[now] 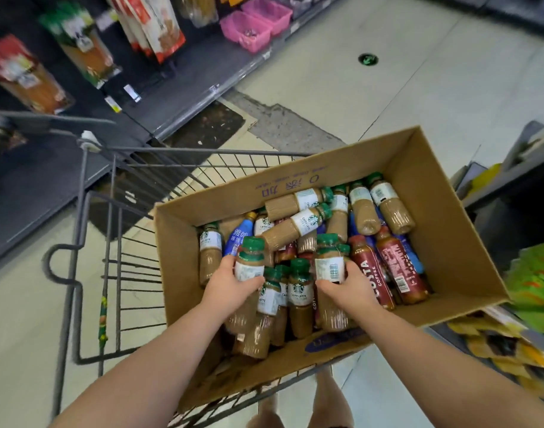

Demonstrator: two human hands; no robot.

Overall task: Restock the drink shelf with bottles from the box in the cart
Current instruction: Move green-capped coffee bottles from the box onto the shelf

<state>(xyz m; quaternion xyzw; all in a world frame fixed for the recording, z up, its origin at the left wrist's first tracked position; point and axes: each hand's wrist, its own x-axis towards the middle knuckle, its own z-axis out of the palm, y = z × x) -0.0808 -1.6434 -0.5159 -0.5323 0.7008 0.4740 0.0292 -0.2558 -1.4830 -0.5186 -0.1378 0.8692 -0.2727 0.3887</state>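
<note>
A cardboard box [443,236] sits in a wire cart [116,273], filled with several coffee bottles: tan latte bottles with green caps, red Costa bottles [372,273] and blue bottles [237,239]. My left hand [230,282] grips a green-capped latte bottle [250,261] by its body, lifted a little above the pile. My right hand [348,285] grips another green-capped latte bottle [329,261], barcode label facing me. Both hands are inside the box, near its front half.
A dark shelf unit [178,97] runs along the left with hanging snack packs [82,47] and pink baskets [255,23]. Another shelf with yellow and green packs [533,288] stands at the right. Light floor tiles [419,72] lie beyond the cart.
</note>
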